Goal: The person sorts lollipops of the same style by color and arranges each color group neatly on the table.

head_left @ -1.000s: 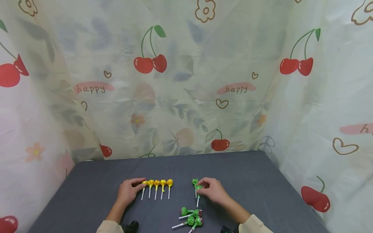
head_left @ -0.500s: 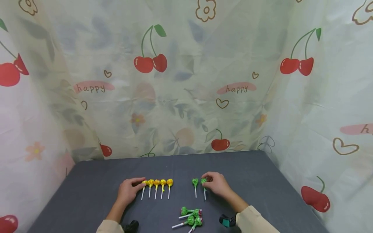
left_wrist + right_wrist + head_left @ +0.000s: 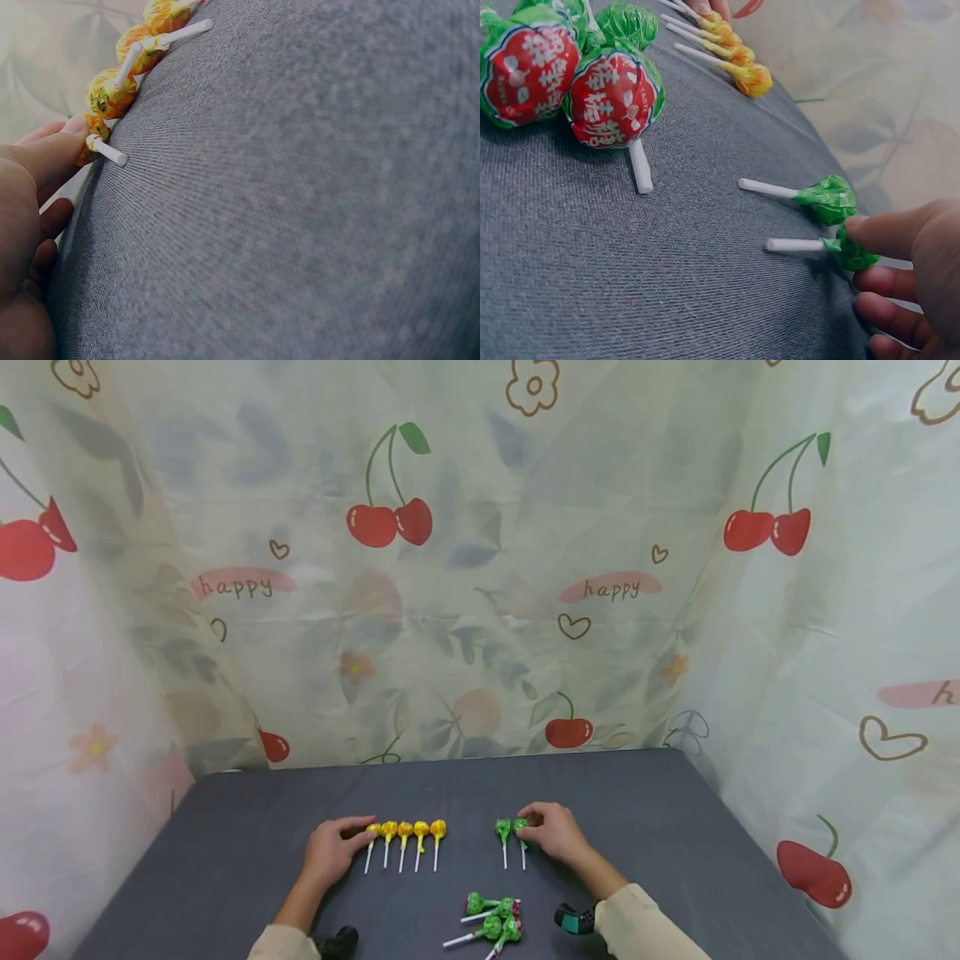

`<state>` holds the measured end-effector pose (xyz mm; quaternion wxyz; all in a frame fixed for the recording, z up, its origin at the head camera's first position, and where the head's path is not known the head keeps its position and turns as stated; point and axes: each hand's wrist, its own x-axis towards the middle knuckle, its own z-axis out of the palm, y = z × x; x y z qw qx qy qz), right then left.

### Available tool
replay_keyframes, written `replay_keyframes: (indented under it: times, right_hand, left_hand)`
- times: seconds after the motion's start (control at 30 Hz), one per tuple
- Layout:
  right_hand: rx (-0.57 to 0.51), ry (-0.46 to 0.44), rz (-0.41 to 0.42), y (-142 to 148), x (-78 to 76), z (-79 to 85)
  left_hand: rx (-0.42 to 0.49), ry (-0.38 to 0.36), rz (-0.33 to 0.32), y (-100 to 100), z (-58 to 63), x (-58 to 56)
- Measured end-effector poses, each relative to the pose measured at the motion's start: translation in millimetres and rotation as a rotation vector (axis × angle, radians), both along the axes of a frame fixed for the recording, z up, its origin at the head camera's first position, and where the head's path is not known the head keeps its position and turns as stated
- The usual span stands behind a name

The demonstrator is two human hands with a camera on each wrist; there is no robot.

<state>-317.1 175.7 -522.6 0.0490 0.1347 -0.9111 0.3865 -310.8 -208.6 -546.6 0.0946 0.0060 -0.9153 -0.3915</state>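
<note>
In the head view my left hand (image 3: 328,853) pinches the candy end of the leftmost yellow lollipop (image 3: 94,139) between thumb and finger. That lollipop ends a side-by-side row of several yellow lollipops (image 3: 405,832), sticks pointing toward me. Over on the right, my right hand (image 3: 558,835) holds a green lollipop (image 3: 859,253) by its wrapped head, its white stick toward me. Just left of it lies another green lollipop (image 3: 829,201), roughly parallel, with a small gap between sticks. My fingers partly cover both held heads.
Nearer to me, a loose cluster of several green lollipops (image 3: 491,928) lies with sticks at mixed angles; red labels show in the right wrist view. All rest on a dark grey cloth-covered table (image 3: 600,793). A cherry-print curtain (image 3: 465,610) surrounds its back and sides.
My right hand first moved its green lollipop away from the overlap with the other one, to the right, then slid it slightly back left beside it. The left hand stayed put.
</note>
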Motion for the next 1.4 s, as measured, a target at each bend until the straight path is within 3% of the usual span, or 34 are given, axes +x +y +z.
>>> replay_keyframes:
  times: [0.47, 1.4]
  right_hand:
    - [-0.012, 0.011, -0.004, -1.7, -2.5, -8.7]
    - [-0.018, -0.012, -0.017, -2.9, -3.0, -6.6]
  left_hand:
    - [-0.011, 0.027, 0.0, 0.1, -0.6, -0.1]
    - [-0.01, 0.031, -0.007, -0.3, -0.7, -0.1]
